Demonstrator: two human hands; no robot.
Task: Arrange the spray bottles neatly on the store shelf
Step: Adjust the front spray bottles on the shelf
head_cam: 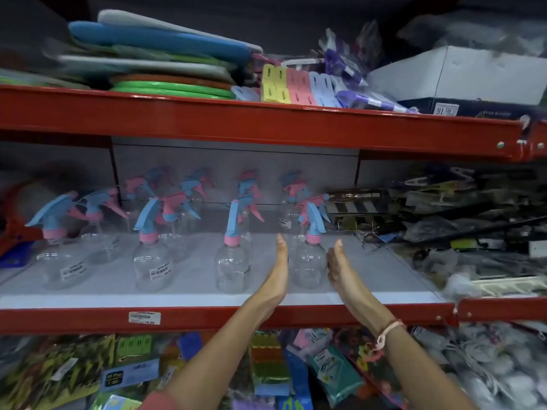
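Note:
Several clear spray bottles with blue and pink trigger heads stand in rows on the grey middle shelf (189, 279). The rightmost front bottle (307, 261) stands upright between my two flat hands. My left hand (276, 273) is edge-up just left of it, fingers straight and together. My right hand (340, 270) is edge-up at its right side, fingers straight. Both palms face the bottle; I cannot tell whether they touch it. Another front bottle (232, 261) stands left of my left hand, and two more (151, 261) (59, 258) stand farther left.
A red shelf beam (266, 122) runs overhead, with mats, coloured foam pieces and a white box above it. Dark packaged hardware (444, 220) crowds the shelf right of the bottles. The red front rail (88, 318) carries a price tag. Packets fill the shelf below.

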